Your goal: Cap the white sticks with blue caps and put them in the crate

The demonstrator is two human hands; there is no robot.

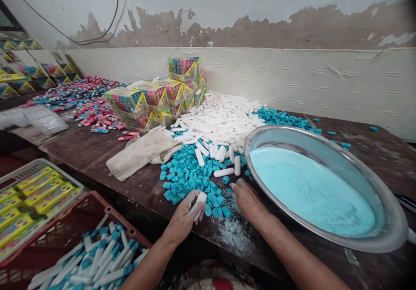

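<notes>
My left hand is closed around a white tube at the table's front edge. To its right, my right hand has its fingers bent down beside the teal caps; whether it pinches one is hidden. White tubes are heaped behind the caps. A wide metal basin of pale blue powder stands right of my right hand. Spilled powder lies on the table between my forearms.
A cloth lies left of the caps. Packed display boxes and a pile of pink and blue tubes stand farther back. At lower left, a red crate holds capped white tubes, beside a tray of yellow packs.
</notes>
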